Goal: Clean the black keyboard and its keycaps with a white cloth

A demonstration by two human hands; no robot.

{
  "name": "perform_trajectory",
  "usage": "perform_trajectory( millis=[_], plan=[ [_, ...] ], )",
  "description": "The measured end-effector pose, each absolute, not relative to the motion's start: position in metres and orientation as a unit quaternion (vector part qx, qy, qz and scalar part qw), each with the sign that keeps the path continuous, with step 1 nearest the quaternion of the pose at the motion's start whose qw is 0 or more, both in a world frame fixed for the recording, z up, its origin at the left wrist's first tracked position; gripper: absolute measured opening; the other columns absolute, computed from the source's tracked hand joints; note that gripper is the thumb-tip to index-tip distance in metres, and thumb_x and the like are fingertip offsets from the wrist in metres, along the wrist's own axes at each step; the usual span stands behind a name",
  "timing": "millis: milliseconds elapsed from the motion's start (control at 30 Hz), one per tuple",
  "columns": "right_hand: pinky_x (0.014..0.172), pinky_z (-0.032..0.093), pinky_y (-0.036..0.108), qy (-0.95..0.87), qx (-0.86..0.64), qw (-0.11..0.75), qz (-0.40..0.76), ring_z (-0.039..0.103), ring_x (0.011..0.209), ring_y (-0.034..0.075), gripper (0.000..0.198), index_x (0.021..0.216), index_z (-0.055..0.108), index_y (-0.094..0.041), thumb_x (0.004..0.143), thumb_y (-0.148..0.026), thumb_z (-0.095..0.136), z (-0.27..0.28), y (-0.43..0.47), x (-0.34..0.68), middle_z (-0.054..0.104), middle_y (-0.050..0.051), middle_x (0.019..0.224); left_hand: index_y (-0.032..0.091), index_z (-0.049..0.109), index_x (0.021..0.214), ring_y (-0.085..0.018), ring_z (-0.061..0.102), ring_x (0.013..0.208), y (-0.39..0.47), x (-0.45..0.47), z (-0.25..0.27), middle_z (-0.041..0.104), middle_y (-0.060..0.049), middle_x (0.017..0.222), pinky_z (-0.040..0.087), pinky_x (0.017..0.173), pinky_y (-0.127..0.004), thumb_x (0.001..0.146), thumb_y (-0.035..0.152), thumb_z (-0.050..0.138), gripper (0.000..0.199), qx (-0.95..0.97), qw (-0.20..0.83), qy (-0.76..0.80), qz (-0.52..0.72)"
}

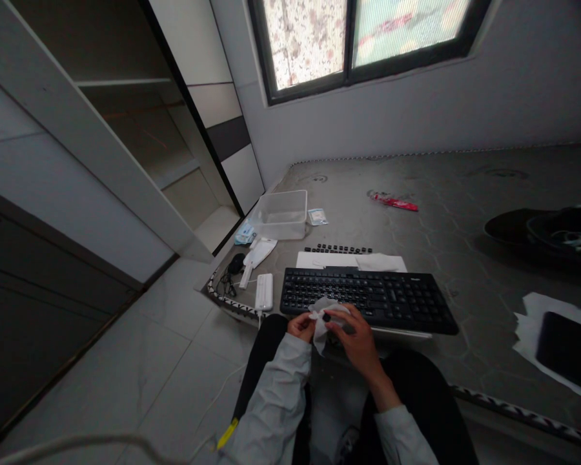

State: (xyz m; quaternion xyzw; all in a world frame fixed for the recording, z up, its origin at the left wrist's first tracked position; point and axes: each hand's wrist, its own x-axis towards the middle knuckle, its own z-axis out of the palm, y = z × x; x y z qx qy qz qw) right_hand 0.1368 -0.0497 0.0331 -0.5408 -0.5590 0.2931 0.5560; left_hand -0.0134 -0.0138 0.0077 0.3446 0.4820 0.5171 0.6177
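Small black plastic keycap (326, 317): held up just near of the keyboard, pressed against the tissue.
Right grip (356, 336): pinching the keycap between thumb and fingertips.
Thin, crumpled white tissue (321, 342): bunched about the keycap, loose end hanging down.
Left grip (301, 327): pinching the tissue, left of the keycap.
Step in hand: apparently wiping the keycap.
Next move: would call for a firm pinch on the right and small turns of the keycap, with the tissue held steady on the left.
Long black plastic keyboard (416, 300): just far of both grips; light specks across the left part, perhaps bare key mounts, too small to tell.
Flat white sheet (336, 260): partly under the keyboard, showing along the far side.
Loose black keycaps in rows (341, 249): just beyond the sheet.
White rectangular case (264, 292): left of the keyboard, near the edge.
Clear rectangular plastic bin (283, 230): farther off, to the left.
Grey patterned surface (440, 239): beneath all these.
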Motion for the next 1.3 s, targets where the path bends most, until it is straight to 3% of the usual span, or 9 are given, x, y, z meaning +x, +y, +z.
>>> perform_trajectory(
  millis=[267, 467, 633, 767, 867, 933, 1000, 1133, 1300],
  plan=[
    [0.089, 0.051, 0.039, -0.506, -0.546, 0.592, 0.309, 0.064, 0.094, 0.024, 0.022, 0.084, 0.070, -0.024, 0.075, -0.043, 0.077, 0.035, -0.049, 0.135, 0.069, 0.004, 0.094, 0.017, 0.077, 0.073, -0.018, 0.070, 0.067, -0.014, -0.011, 0.003, 0.078, -0.005, 0.071, 0.055, 0.072, -0.030, 0.043, 0.063, 0.089, 0.057, 0.366, 0.614, 0.464, 0.522],
    [0.065, 0.051, 0.028, -0.377, -0.572, 0.632, 0.363, 0.063, 0.075, 0.019, 0.033, 0.085, 0.064, -0.022, 0.069, -0.047, 0.078, 0.019, -0.045, 0.139, 0.068, 0.001, 0.083, 0.018, 0.077, 0.073, -0.017, 0.069, 0.067, -0.012, -0.009, -0.001, 0.079, -0.005, 0.072, 0.054, 0.070, -0.027, 0.044, 0.060, 0.090, 0.053, 0.351, 0.617, 0.456, 0.537],
    [0.056, 0.049, 0.026, -0.288, -0.591, 0.657, 0.369, 0.064, 0.065, 0.017, 0.044, 0.089, 0.062, -0.022, 0.065, -0.055, 0.079, 0.010, -0.045, 0.147, 0.070, 0.001, 0.075, 0.017, 0.077, 0.074, -0.015, 0.065, 0.064, -0.015, -0.004, 0.000, 0.076, -0.003, 0.069, 0.051, 0.065, -0.025, 0.051, 0.053, 0.089, 0.044, 0.379, 0.599, 0.457, 0.538],
    [0.063, 0.055, 0.030, -0.325, -0.619, 0.627, 0.344, 0.070, 0.079, 0.023, 0.044, 0.092, 0.071, -0.021, 0.063, -0.054, 0.080, 0.011, -0.048, 0.151, 0.077, 0.007, 0.091, 0.016, 0.078, 0.081, -0.011, 0.055, 0.056, -0.018, 0.004, 0.000, 0.071, -0.002, 0.065, 0.044, 0.055, -0.023, 0.060, 0.040, 0.085, 0.032, 0.417, 0.584, 0.468, 0.517],
    [0.069, 0.057, 0.034, -0.365, -0.621, 0.588, 0.367, 0.071, 0.085, 0.026, 0.041, 0.089, 0.075, -0.021, 0.063, -0.052, 0.080, 0.008, -0.050, 0.149, 0.078, 0.008, 0.092, 0.014, 0.078, 0.099, -0.008, 0.047, 0.050, -0.022, 0.008, 0.004, 0.068, -0.002, 0.065, 0.035, 0.048, -0.021, 0.059, 0.032, 0.084, 0.045, 0.444, 0.600, 0.469, 0.472],
    [0.069, 0.058, 0.035, -0.380, -0.623, 0.563, 0.389, 0.071, 0.087, 0.028, 0.040, 0.089, 0.077, -0.022, 0.063, -0.051, 0.080, 0.004, -0.049, 0.145, 0.079, 0.008, 0.093, 0.013, 0.077, 0.105, -0.006, 0.042, 0.048, -0.025, 0.008, 0.007, 0.068, -0.002, 0.066, 0.031, 0.045, -0.021, 0.060, 0.034, 0.082, 0.050, 0.470, 0.608, 0.470, 0.435],
    [0.070, 0.059, 0.035, -0.376, -0.620, 0.563, 0.396, 0.071, 0.092, 0.028, 0.039, 0.088, 0.077, -0.022, 0.063, -0.052, 0.080, -0.001, -0.048, 0.142, 0.078, 0.009, 0.103, 0.013, 0.080, 0.098, -0.006, 0.039, 0.046, -0.026, 0.004, 0.008, 0.066, -0.002, 0.062, 0.028, 0.044, -0.022, 0.066, 0.039, 0.078, 0.041, 0.498, 0.600, 0.472, 0.411],
    [0.084, 0.058, 0.036, -0.336, -0.632, 0.607, 0.346, 0.069, 0.106, 0.026, 0.041, 0.098, 0.075, -0.022, 0.073, -0.055, 0.072, -0.001, -0.043, 0.139, 0.071, 0.009, 0.127, 0.013, 0.078, 0.089, -0.008, 0.045, 0.049, -0.019, -0.012, 0.006, 0.069, -0.002, 0.065, 0.032, 0.046, -0.022, 0.071, 0.040, 0.072, 0.034, 0.507, 0.533, 0.516, 0.438],
    [0.103, 0.050, 0.045, -0.401, -0.678, 0.528, 0.317, 0.067, 0.110, 0.029, 0.049, 0.107, 0.075, -0.022, 0.073, -0.057, 0.072, 0.027, -0.027, 0.141, 0.077, 0.009, 0.111, 0.016, 0.073, 0.090, -0.015, 0.058, 0.057, 0.000, -0.034, -0.005, 0.072, -0.007, 0.072, 0.045, 0.055, -0.027, 0.078, 0.045, 0.062, 0.033, 0.397, 0.449, 0.607, 0.522]
  ],
)
